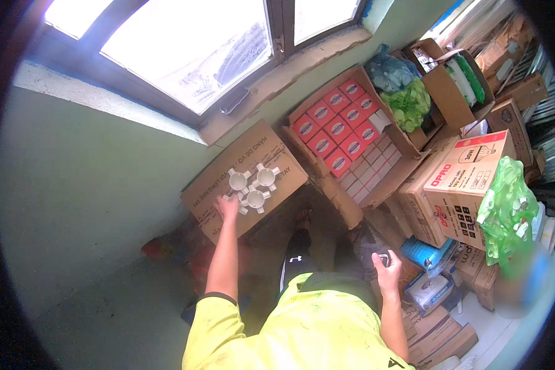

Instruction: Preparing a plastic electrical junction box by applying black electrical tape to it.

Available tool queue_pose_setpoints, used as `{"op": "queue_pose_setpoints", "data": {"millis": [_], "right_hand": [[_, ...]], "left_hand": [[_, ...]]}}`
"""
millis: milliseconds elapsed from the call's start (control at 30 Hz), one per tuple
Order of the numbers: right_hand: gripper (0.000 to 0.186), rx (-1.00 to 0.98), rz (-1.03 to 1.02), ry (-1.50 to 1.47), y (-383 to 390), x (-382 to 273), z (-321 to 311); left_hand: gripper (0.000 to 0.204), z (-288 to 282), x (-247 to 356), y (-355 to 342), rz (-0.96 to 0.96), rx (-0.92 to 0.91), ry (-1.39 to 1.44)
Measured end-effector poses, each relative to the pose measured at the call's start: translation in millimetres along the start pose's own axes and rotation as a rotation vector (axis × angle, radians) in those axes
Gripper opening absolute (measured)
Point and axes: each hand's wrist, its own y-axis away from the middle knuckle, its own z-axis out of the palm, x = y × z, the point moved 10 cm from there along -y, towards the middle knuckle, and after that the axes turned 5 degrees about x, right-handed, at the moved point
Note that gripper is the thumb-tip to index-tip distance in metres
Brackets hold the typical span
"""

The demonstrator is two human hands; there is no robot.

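At the far left a pale green wall (pixel 98 160) runs up to a dark-framed window (pixel 191 52); below the window lies a flat cardboard carton (pixel 228 154), its top printed with dark lettering; the left hand (pixel 227 208) reaches over the carton's near left part, its fingers bent and touching the leftmost of four white round conduit junction boxes (pixel 256 198); how firmly those fingers close on it I cannot tell, since the hand partly covers it; the four stand in a tight cluster on the carton's top, open cups upward, short pipe stubs sticking out at their sides.

In the middle is the person's yellow shirt (pixel 314 327); beyond it and to the right, an open carton (pixel 345 206) holds rows of red boxes (pixel 337 128).

Further right, the right hand (pixel 387 271) is raised near the body, well apart from the junction boxes; its thumb and forefinger are nearly together, pinching a small pale piece (pixel 385 259) too small to identify; just beside this hand lies a blue wrapped roll (pixel 420 251); beyond stands a light-bulb carton (pixel 462 197), a green plastic bag (pixel 505 206) draped against its right side.
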Motion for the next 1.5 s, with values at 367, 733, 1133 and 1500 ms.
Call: {"op": "queue_pose_setpoints", "data": {"millis": [367,733,1133,1500], "right_hand": [[0.025,-0.019,0.017,0.020,1.6,13.4,-1.5],[0.022,-0.035,-0.029,-0.012,0.3,18.0,-8.1],[0.017,-0.040,-0.013,-0.012,12.3,30.9,1.4],[0.015,-0.073,-0.011,-0.028,11.8,35.3,5.3]], "left_hand": [[0.069,-4.8,-32.3,16.1,-0.050,0.117,0.022],[0.055,-13.1,36.8,73.2,0.404,0.143,-0.403],[0.023,5.7,46.1,67.6,0.500,0.200,-0.413],[0.014,-10.9,54.9,69.9,0.509,0.266,-0.325]]}}
